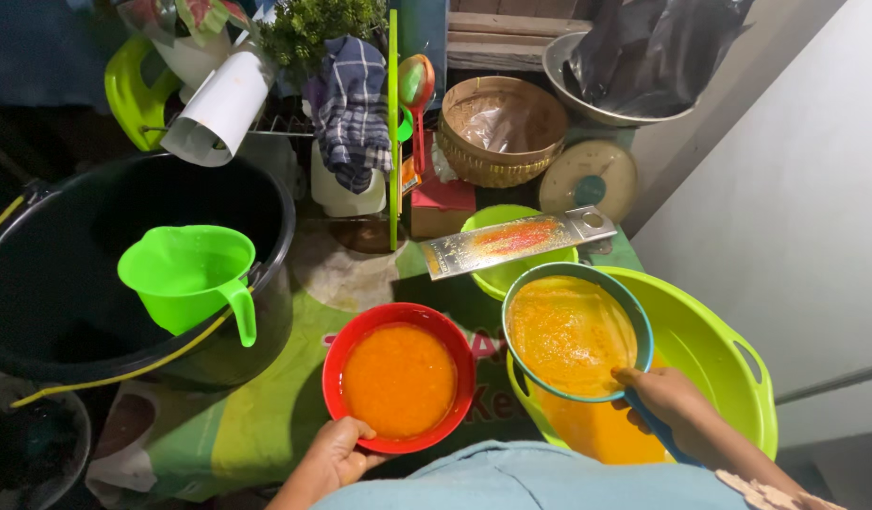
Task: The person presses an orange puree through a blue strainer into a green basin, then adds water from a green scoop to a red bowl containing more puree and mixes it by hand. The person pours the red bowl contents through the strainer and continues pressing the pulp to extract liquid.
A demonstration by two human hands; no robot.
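Lower centre of the frame: left hand, fingers curled over the near rim of a red bowl and gripping it; the bowl holds a smooth orange pulp and sits on a green printed cloth. Lower right: right hand, closed on the handle and near edge of a teal-rimmed strainer loaded with coarser orange-yellow pulp; the strainer is held over a large lime-green basin, in whose bottom orange liquid shows below the strainer. Just above the strainer, centre right: a flat metal grater smeared with orange, lying across a smaller lime-green bowl. Left of frame: a big black bucket with a bright green measuring jug resting at its rim, handle toward the red bowl. Upper centre: a checked cloth draped over a white container, a thin upright green strip beside it, and a leafy green plant behind. Upper left: a white cup tipped on its side in a wire rack. Upper right of centre: a woven basket with a clear bag inside, a round pale lid to its right, and a metal bowl holding dark plastic — all well apart from both hands. Bottom edge: the person's light blue garment.
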